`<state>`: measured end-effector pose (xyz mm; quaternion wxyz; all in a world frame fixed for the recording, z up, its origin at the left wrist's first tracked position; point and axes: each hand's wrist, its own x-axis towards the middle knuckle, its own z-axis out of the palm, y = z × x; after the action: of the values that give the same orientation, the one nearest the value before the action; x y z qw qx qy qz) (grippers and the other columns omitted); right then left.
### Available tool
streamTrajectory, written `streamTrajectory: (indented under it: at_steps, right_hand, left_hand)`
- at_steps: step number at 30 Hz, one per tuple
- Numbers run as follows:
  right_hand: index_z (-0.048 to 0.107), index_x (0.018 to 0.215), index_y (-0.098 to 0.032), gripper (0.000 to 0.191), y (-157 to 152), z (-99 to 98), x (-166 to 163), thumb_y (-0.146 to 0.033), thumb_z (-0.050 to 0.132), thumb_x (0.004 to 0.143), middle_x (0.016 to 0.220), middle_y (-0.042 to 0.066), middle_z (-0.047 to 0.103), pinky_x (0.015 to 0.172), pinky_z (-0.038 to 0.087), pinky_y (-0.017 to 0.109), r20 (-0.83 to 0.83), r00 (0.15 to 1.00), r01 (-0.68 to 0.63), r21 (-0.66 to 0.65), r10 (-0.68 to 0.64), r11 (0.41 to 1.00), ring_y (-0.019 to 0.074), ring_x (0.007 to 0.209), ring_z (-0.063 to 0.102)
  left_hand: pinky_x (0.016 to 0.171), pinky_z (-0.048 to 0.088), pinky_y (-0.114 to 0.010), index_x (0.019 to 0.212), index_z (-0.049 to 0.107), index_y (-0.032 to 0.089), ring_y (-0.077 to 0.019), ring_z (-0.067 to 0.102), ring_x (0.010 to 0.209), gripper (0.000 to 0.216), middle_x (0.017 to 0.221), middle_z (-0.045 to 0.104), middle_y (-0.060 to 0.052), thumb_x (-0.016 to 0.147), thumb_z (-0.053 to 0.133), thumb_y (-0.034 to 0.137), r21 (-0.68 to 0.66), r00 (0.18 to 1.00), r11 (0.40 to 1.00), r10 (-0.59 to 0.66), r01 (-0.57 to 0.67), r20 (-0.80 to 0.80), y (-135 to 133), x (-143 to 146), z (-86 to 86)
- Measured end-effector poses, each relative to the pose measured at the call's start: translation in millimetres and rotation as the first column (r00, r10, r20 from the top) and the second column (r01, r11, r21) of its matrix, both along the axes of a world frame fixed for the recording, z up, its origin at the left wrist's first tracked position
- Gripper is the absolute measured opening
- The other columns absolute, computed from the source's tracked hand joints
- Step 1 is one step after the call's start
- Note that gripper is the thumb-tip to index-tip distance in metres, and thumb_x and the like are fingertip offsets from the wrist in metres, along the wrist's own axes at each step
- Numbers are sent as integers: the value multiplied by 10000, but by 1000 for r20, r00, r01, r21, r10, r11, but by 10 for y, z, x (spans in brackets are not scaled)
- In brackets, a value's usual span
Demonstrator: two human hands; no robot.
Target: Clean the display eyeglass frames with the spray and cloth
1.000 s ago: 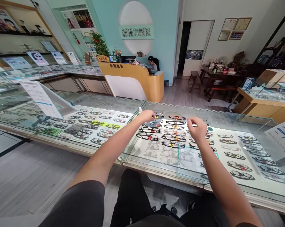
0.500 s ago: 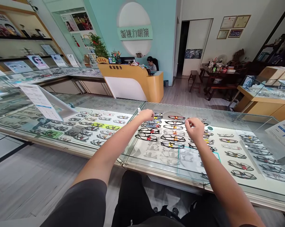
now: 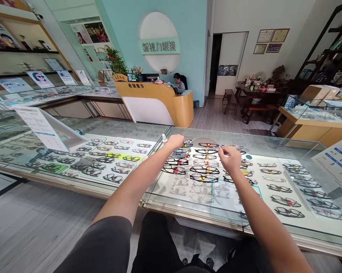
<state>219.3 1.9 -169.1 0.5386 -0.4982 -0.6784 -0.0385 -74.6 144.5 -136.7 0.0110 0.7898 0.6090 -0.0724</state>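
Note:
My left hand (image 3: pixel 175 141) is held over the far part of the glass counter, its fingers curled closed. What it holds, if anything, is hidden behind the knuckles. A small white bottle (image 3: pixel 164 138) stands just left of that wrist. To the right, my right hand (image 3: pixel 230 159) is closed with thumb and index finger pinched together; I cannot make out anything between them. Between the hands lie rows of eyeglasses, among them a red-and-black pair (image 3: pixel 208 145) and a black-framed pair (image 3: pixel 206 151). Nearer me are black eyeglasses with a yellow tag (image 3: pixel 204 178).
The glass display case (image 3: pixel 185 204) runs across in front of me, with more frames inside. A folded sign (image 3: pixel 46 129) stands at left, another sign (image 3: pixel 337 167) at right. Beyond, a person (image 3: pixel 179 82) sits behind a wooden reception desk (image 3: pixel 185 110).
The view has tilted slightly, so the room appears a little lower and shifted left. Both hands stay over nearly the same spots; the bottle shows more beside the left wrist.

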Motion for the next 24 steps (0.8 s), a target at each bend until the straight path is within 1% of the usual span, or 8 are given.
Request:
streamTrajectory:
  at_steps: [5, 10, 12, 14, 16, 18, 21, 24]
  right_hand:
    - [662, 712, -232, 306, 1, -18, -7, -341, 564, 981, 720, 59, 736, 724, 468, 358, -8, 1000, -2, -12, 2, 1000, 212, 698, 642]
    - [675, 730, -223, 284, 14, -34, -10, -332, 579, 974, 742, 60, 749, 750, 471, 361, -16, 1000, -13, -27, 13, 1000, 214, 721, 643]
    - [678, 737, -219, 279, 20, -38, -14, -328, 584, 976, 746, 59, 748, 757, 468, 361, -17, 1000, -21, -33, 20, 999, 212, 725, 642]
    - [684, 751, -218, 272, 26, -43, -18, -324, 585, 980, 752, 54, 747, 753, 466, 356, -20, 999, -29, -39, 29, 999, 208, 724, 642]
    - [691, 767, -220, 261, 30, -49, -22, -322, 585, 983, 760, 50, 747, 745, 467, 351, -28, 999, -37, -46, 35, 998, 206, 723, 643]
    - [694, 778, -224, 255, 36, -56, -24, -322, 583, 986, 772, 47, 750, 743, 477, 348, -40, 998, -40, -50, 39, 998, 205, 719, 641]
    - [696, 794, -229, 248, 48, -63, -26, -321, 578, 991, 798, 46, 758, 745, 506, 345, -57, 997, -51, -56, 48, 997, 203, 725, 653]
    - [697, 811, -232, 246, 56, -62, -36, -326, 570, 1000, 809, 48, 759, 727, 536, 342, -68, 996, -70, -66, 66, 995, 206, 735, 672]
  left_hand:
    - [982, 522, -379, 1027, 818, 166, -326, 730, 1141, 198, 1138, 789, -181, 940, 658, 241, 116, 992, 992, -57, 44, 110, -104, 50, 223]
    - [808, 498, -298, 1107, 780, 219, -231, 710, 945, 317, 1007, 791, -77, 1003, 553, 415, 216, 929, 971, -173, 104, 328, -341, 225, 433]
    - [771, 488, -284, 1061, 756, 194, -201, 675, 877, 331, 976, 768, -66, 992, 559, 450, 241, 785, 963, -243, 123, 569, -471, 363, 411]
    - [809, 495, -284, 988, 725, 170, -190, 655, 890, 302, 996, 748, -71, 950, 618, 450, 232, 491, 964, -264, 126, 830, -595, 531, 317]
    - [864, 500, -294, 973, 697, 171, -187, 650, 917, 310, 1000, 733, -62, 918, 674, 476, 176, 216, 975, -203, 137, 955, -700, 706, 174]
    - [907, 498, -305, 961, 675, 180, -186, 645, 937, 354, 991, 722, -50, 894, 719, 525, 118, 29, 980, -124, 163, 992, -779, 859, 15]
    - [904, 496, -305, 945, 661, 191, -176, 625, 914, 417, 958, 698, -30, 867, 768, 586, 72, -118, 979, -50, 189, 992, -851, 999, -188]
    - [894, 502, -303, 950, 665, 194, -172, 617, 904, 448, 948, 681, -23, 857, 797, 611, 54, -177, 978, -18, 200, 984, -881, 1015, -311]
